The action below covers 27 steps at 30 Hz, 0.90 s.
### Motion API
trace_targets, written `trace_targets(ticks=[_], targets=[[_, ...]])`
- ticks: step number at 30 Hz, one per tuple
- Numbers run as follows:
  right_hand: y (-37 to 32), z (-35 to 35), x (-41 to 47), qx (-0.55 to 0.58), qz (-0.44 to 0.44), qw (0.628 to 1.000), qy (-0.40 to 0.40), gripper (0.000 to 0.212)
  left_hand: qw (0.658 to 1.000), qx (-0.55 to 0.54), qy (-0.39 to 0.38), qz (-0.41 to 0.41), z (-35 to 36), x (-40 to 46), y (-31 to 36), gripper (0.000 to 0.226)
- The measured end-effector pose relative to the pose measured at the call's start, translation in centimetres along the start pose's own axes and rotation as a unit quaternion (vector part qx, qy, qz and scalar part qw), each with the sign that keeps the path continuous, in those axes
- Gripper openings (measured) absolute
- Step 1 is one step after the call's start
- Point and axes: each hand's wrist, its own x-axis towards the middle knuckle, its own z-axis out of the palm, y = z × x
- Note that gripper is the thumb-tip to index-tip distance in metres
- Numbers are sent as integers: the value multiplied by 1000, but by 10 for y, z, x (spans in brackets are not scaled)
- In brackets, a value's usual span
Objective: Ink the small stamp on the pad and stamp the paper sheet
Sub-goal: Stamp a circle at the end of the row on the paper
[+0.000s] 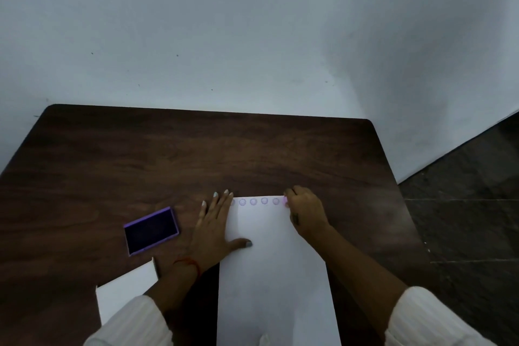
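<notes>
A dark wood-grain table (196,154) with rounded far corners stands against a plain pale wall (224,22); to the right of it runs a dark tiled floor (471,205). The light is dim.

The left hand (216,229) lies flat, palm down, fingers stretched away from the person and the thumb spread to the right onto the sheet (272,270) — it grasps nothing and presses the paper's left edge down. A red thread (191,262) circles that wrist, and a pale ribbed sleeve (132,323) covers the forearm.

The right hand (304,212) is curled, knuckles up, at the sheet's far right corner. Its fingers are closed around the stamp (285,200), of which only a pink sliver shows at the fingertips, down at the paper; which way the stamp's axis runs cannot be told.

The sheet lies between the two hands, its long axis running from the person towards the wall, its near end passing out of view at the bottom. Along its far edge, between the hands, runs a row of round purple marks (259,201), from the left fingertips across to the stamp.

The pad (151,231) — open, purple-rimmed, with a dark face — lies left of the left hand and apart from it, its long side turned slightly askew. Another white sheet (126,289) lies under the left forearm.
</notes>
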Motion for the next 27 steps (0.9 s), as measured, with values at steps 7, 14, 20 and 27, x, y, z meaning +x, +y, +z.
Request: trace_targets(ticks=[7,14,20,27], targets=[[2,-19,-6,186,86,978,32,20,999,-10,-31,-5,-11,-2,7,114],[-3,-20,-47,724,305,601,144,22,979,-187,52,-55,-41,-28,15,105],[-23,2,-103,880,287,376,44,20,958,-234,113,-119,-36,-88,4,87],[-44,24,-132,897,294,329,-2,30,967,-134,145,-160,-19,-112,-8,71]])
